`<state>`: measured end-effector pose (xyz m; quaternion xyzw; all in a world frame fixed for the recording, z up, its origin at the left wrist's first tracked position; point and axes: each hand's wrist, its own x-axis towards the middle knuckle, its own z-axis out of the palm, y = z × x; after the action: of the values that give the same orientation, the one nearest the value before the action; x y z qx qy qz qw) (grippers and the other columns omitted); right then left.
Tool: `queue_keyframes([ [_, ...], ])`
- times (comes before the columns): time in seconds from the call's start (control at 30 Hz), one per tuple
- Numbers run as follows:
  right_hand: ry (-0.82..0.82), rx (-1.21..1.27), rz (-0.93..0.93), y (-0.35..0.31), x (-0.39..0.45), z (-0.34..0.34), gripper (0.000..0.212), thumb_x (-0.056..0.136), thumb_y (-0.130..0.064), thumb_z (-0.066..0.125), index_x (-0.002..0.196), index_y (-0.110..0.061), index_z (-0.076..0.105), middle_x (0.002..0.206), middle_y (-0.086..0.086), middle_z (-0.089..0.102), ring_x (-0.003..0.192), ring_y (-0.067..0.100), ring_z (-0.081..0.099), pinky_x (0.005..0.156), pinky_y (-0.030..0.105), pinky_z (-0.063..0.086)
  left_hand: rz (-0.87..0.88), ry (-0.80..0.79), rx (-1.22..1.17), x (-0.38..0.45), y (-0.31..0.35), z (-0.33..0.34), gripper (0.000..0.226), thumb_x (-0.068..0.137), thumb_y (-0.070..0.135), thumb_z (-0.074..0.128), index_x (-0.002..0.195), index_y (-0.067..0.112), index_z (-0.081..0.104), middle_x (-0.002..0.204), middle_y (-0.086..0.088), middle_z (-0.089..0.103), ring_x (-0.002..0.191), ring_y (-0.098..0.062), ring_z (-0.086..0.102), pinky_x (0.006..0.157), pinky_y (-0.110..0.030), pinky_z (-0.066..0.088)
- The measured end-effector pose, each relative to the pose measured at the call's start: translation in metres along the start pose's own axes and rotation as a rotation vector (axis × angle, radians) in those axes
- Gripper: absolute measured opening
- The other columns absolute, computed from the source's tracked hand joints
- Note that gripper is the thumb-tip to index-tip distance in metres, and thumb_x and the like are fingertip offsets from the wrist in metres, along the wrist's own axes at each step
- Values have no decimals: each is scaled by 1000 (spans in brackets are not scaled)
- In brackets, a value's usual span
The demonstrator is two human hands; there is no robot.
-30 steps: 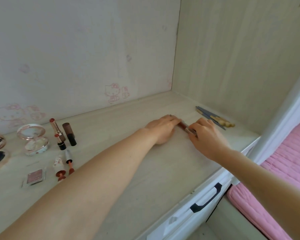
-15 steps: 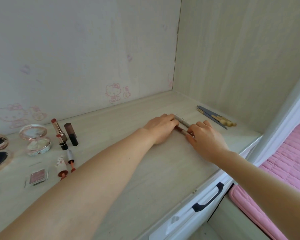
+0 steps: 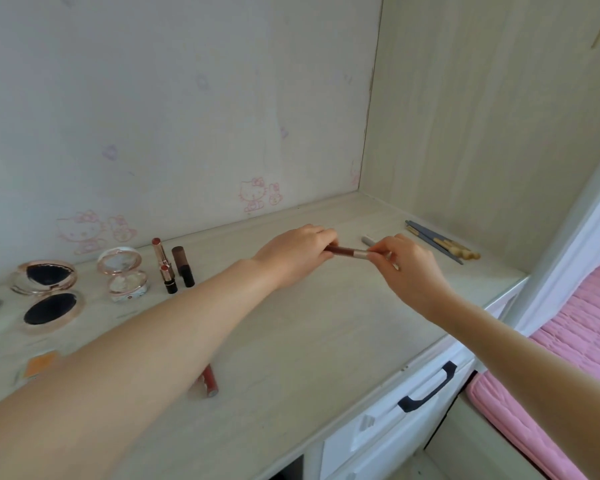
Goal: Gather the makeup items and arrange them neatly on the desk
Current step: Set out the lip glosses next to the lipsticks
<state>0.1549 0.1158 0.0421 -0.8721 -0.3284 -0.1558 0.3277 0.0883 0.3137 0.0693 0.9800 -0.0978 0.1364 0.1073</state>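
Two hands share one slim lip pencil [image 3: 347, 251] above the desk [image 3: 326, 341]: left hand [image 3: 297, 252] pinching the dark end, right hand [image 3: 400, 261] the silver end. I judge a loose pinch could drop it rolling toward the drawer edge. Pale wood top, cartoon-stickered wall [image 3: 187, 116], pink bedding [image 3: 568, 341] alongside.

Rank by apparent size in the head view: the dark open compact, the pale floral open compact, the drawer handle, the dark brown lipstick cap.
1. Dark open compact, clearly largest.
2. Pale floral open compact and drawer handle: similar extent; the handle sits nearer the camera, so I won't separate them.
3. Dark brown lipstick cap, smallest.
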Motion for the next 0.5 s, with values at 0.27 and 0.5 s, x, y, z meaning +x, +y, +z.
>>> queue_keyframes([
  [0.27, -46, 417, 101, -83, -16, -1, 13, 91, -28, 60, 84, -23, 69, 77, -6, 66, 67, 3, 55, 54, 10, 39, -101, 115, -165, -86, -16, -48, 11, 95, 28, 55, 102, 24, 61, 90, 10, 61, 82, -11, 57, 71, -28, 45],
  [0.5, -136, 599, 140, -146, -33, 23, 24, 89, -32, 62, 67, -25, 67, 60, -11, 64, 59, 11, 51, 60, 30, 43, -251, 291, -278, -181, -26, -76, 19, 85, 23, 69, 99, 28, 57, 86, 17, 63, 81, 0, 60, 73, -18, 48],
])
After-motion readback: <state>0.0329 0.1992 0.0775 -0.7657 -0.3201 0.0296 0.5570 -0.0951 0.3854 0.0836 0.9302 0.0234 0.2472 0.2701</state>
